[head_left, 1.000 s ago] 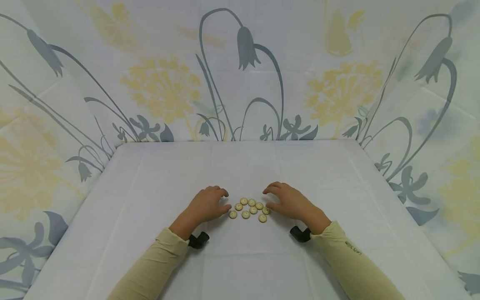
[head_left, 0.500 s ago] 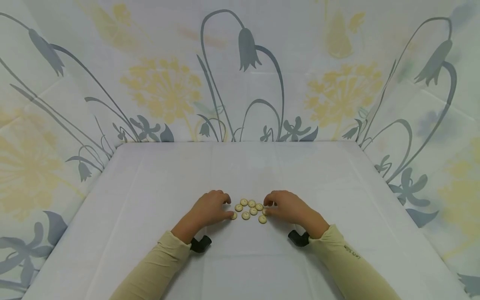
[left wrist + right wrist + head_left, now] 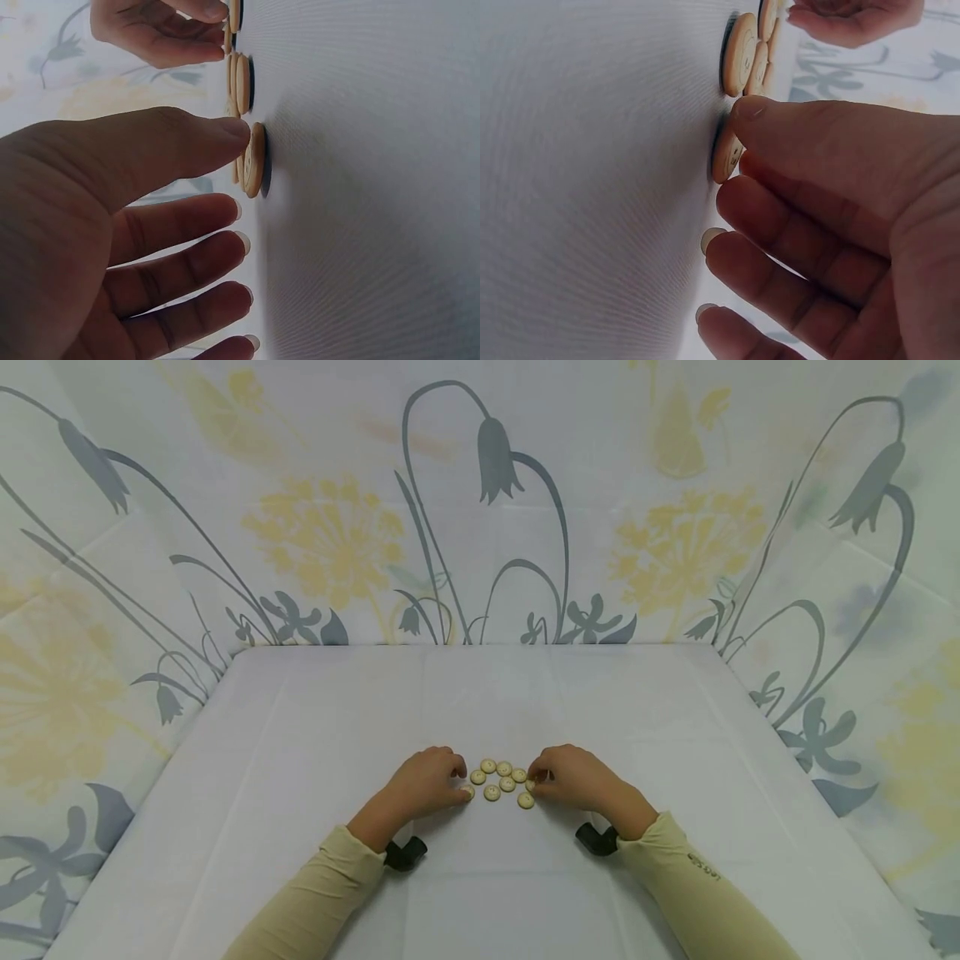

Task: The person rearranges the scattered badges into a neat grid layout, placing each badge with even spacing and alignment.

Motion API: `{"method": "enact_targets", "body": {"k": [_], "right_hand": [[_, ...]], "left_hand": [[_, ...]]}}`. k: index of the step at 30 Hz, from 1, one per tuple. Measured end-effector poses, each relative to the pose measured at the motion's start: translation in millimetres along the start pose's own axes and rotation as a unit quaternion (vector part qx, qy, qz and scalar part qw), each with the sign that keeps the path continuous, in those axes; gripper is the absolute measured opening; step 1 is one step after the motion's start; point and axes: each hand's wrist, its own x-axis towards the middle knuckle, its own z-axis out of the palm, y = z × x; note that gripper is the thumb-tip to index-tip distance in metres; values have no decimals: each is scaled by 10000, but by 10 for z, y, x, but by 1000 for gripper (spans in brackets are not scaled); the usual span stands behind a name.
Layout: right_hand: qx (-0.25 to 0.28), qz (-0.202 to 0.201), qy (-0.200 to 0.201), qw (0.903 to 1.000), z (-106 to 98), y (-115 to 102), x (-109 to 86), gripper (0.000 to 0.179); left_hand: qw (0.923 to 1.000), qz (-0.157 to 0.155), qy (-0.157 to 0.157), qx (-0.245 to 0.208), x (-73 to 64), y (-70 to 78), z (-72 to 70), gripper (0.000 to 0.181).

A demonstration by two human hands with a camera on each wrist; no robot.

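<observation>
Several round, pale wooden buttons (image 3: pixel 507 784) lie in a loose cluster on the white-covered table. At the cluster's left edge my left hand (image 3: pixel 426 782) has its thumb touching one button (image 3: pixel 256 169), which lies on the cloth; its other fingers are apart and fairly straight. My right hand (image 3: pixel 579 779), on the opposite side, pinches the rightmost button (image 3: pixel 726 155) between thumb and curled forefinger. That button looks slightly tilted and still low at the cloth. In the head view the fingers partly cover both outer buttons.
A white cloth (image 3: pixel 480 693) with fold lines covers the table. Flower-patterned fabric (image 3: pixel 330 543) rises behind and on both sides. Black wrist mounts (image 3: pixel 597 839) stick out under both sleeves, near the table surface.
Both hands have lowered toward the outer buttons, the left also moving slightly right. The right fingers have closed in on the rightmost button. The other buttons lie as before.
</observation>
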Motion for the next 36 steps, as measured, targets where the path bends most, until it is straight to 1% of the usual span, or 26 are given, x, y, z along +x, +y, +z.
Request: {"method": "enact_targets", "body": {"k": [9, 16, 23, 31, 36], "right_hand": [[-105, 104, -49, 9999, -15, -9, 18, 19], [-87, 136, -26, 9999, -7, 3, 34, 20], [26, 157, -71, 9998, 13, -1, 29, 19], [3, 208, -105, 9997, 15, -6, 30, 17], [67, 260, -134, 9996, -3, 25, 52, 18]], "left_hand": [[9999, 104, -6, -33, 7, 10, 30, 20], [9994, 311, 105, 75, 1, 18, 64, 20], [9994, 341, 101, -31, -8, 31, 84, 15], [9990, 402, 82, -174, -26, 52, 69, 16], [9990, 360, 68, -260, -14, 42, 65, 13]]}}
